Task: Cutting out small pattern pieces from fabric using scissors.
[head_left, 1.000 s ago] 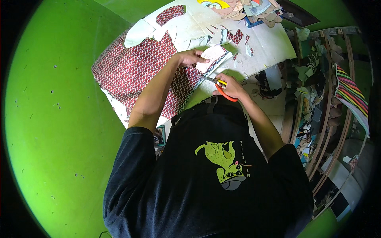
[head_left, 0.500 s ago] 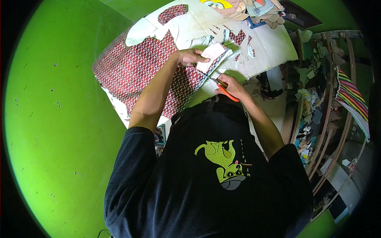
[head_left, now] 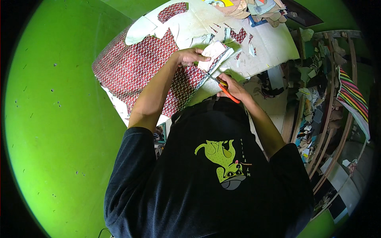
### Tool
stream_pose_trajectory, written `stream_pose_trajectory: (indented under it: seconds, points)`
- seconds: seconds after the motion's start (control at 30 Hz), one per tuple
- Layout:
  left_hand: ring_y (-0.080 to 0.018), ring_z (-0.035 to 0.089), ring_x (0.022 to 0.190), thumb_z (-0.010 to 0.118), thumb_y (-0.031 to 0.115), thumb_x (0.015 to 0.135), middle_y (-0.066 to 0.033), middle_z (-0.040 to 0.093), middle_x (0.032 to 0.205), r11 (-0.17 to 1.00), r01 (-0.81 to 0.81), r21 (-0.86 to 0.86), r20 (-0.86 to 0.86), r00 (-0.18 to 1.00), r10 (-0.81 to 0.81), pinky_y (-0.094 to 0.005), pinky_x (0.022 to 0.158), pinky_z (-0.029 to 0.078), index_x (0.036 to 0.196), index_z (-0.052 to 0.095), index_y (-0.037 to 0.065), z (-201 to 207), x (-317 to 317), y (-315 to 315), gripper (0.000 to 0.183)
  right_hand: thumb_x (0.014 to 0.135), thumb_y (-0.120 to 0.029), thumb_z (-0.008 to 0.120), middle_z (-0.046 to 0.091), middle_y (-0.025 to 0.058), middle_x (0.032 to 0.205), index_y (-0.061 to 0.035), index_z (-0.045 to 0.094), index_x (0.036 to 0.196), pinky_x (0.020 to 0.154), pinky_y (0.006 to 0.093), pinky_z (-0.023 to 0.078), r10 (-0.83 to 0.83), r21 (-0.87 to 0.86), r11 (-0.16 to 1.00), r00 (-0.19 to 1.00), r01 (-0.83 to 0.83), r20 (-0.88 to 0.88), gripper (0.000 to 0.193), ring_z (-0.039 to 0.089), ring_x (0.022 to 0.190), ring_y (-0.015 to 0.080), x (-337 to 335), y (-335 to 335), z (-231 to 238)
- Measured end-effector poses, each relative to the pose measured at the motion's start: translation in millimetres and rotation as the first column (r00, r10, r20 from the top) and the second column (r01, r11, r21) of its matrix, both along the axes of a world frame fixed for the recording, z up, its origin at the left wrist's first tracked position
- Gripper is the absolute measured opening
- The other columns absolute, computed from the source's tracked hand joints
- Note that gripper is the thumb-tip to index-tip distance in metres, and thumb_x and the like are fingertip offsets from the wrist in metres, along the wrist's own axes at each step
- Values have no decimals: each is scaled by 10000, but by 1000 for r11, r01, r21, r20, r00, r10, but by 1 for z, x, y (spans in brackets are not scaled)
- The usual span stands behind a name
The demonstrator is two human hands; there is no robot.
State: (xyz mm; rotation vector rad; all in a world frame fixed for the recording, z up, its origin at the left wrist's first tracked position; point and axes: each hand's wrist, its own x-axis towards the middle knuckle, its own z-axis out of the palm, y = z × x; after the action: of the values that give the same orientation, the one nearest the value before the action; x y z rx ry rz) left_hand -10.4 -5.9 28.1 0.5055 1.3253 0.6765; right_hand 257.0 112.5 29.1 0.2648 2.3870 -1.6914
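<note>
My left hand [head_left: 192, 56] pinches a pale pattern piece [head_left: 212, 53] against the right edge of a red-and-white patterned fabric [head_left: 135, 67]. The fabric spreads over the white table and has a pale backing. My right hand [head_left: 233, 87] grips a pair of scissors [head_left: 227, 93] with orange and dark handles. Their blades point up and left, at the fabric edge just below the pattern piece. How far the blades are apart is too small to tell. A cut patterned piece [head_left: 172, 12] lies at the far side.
Fabric scraps [head_left: 239, 35] are strewn on the white table [head_left: 274, 49] right of the cloth. A pile of card templates [head_left: 266, 10] sits at the far right. Beyond the table's right edge stands a wooden rack [head_left: 329, 115] with scraps and a striped cloth [head_left: 353, 101]. A green wall [head_left: 59, 119] rises on the left.
Both hands, the scissors and the pattern piece have shifted only slightly. My left hand keeps its pinch and my right hand keeps hold of the scissors.
</note>
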Motion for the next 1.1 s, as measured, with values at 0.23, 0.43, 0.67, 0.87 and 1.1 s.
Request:
stream_pose_trajectory:
  seconds: [0.23, 0.43, 0.67, 0.87, 1.1]
  points:
    - [-5, 573, 726, 772, 358, 867, 36, 711, 967, 996, -71, 58, -5, 997, 71, -166, 521, 395, 1148, 689, 78, -14, 2, -4, 406, 681, -483, 879, 608, 112, 997, -1, 504, 1122, 823, 381, 488, -3, 9, 1000, 1000, 3, 10, 754, 587, 889, 241, -8, -5, -8]
    - [-26, 580, 914, 806, 376, 831, 24, 700, 1061, 999, 15, 33, 43, 999, -16, -186, 667, 436, 1148, 684, 81, 8, -3, 0, 450, 659, -406, 908, 598, 42, 713, -20, 521, 887, 617, 315, 425, -77, -47, 996, 997, 77, 12, 593, 525, 659, 130, -4, 1, -15]
    - [-14, 579, 890, 794, 367, 844, 44, 695, 1064, 997, -35, 74, 93, 995, 28, -175, 655, 445, 1177, 681, 89, 15, 3, -2, 448, 687, -251, 910, 533, -17, 670, -29, 505, 874, 559, 283, 369, -50, 26, 998, 995, 48, 81, 499, 467, 629, 79, -1, 5, -9]
    - [-82, 649, 916, 814, 301, 831, -27, 708, 1068, 998, -46, 51, 113, 993, 40, -203, 704, 504, 1177, 641, 38, -15, 2, 3, 468, 655, -391, 916, 587, 47, 701, -14, 511, 859, 586, 310, 404, -90, 29, 995, 993, 93, -78, 590, 481, 639, 113, -11, -6, -27]
    - [-5, 486, 659, 833, 488, 765, 74, 671, 1002, 1000, -22, -6, -5, 1000, 22, -177, 488, 316, 1185, 657, 122, -14, 0, 1, 585, 663, -307, 914, 573, 25, 714, -9, 532, 899, 588, 301, 401, -77, -52, 996, 997, 78, 17, 539, 490, 648, 106, -12, -1, -21]
